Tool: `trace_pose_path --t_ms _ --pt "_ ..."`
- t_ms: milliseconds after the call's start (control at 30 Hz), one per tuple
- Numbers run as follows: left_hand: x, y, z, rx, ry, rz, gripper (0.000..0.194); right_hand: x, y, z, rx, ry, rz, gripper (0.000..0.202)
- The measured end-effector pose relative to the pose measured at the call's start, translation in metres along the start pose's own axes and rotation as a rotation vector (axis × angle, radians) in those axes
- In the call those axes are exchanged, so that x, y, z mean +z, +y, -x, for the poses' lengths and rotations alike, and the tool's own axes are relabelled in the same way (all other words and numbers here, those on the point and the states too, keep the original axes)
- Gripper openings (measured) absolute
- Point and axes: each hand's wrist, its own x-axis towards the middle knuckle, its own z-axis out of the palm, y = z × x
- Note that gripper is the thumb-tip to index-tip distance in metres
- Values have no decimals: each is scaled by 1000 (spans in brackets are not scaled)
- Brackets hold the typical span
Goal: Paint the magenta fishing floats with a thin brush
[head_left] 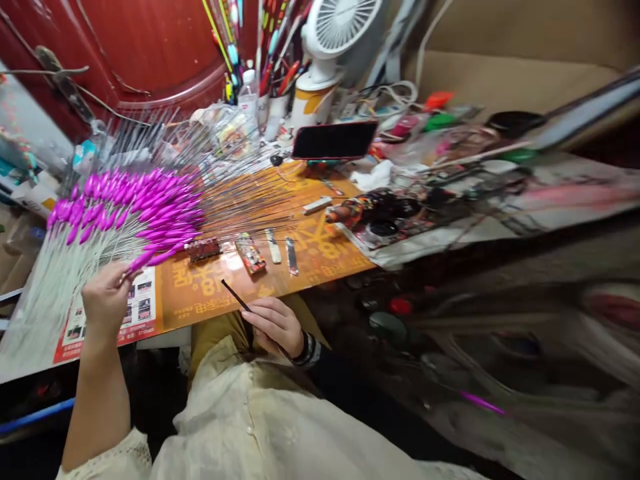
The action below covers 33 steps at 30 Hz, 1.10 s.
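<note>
My left hand point(106, 297) is closed at the front edge of a large bunch of purple fishing floats point(165, 207). Its fingers pinch the end of one purple float point(141, 262), whose tip points toward the bunch. In front of my body, my right hand point(276, 325) is closed around a thin dark stick point(235, 295), perhaps a brush; its far end angles up and left over the table edge. On the orange tabletop point(200, 293) between the hands and the floats lie a dark red block point(203, 249), a paint-stained small box point(250, 253) and two short strips point(273, 245).
A phone point(334, 141) stands propped at the back, near a white fan point(340, 33) and a plastic bottle point(249, 93). Paint-smeared clutter point(385, 213) covers the right side. Long thin float stems point(245, 193) stretch across the table's middle.
</note>
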Motion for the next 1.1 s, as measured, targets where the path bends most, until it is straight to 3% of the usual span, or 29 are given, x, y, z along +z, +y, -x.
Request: trace_pose_path --t_ms 67,133,233,367,600,1100 --pt "14 24 7 65 -64 44 18 -13 4 -2 -27 8 37 44" --pt "27 36 12 98 -102 63 18 -28 12 -3 -42 20 95 44" --pt "41 33 16 98 -118 68 17 -50 29 -4 -7 36 198 44" --pt "43 18 18 60 -139 31 18 -68 59 -11 146 35 321 43" --pt "43 9 19 48 -171 11 20 -66 89 -31 368 4 437 53" --pt "51 -1 17 35 -220 46 28 -63 88 -35 500 1 495 58"
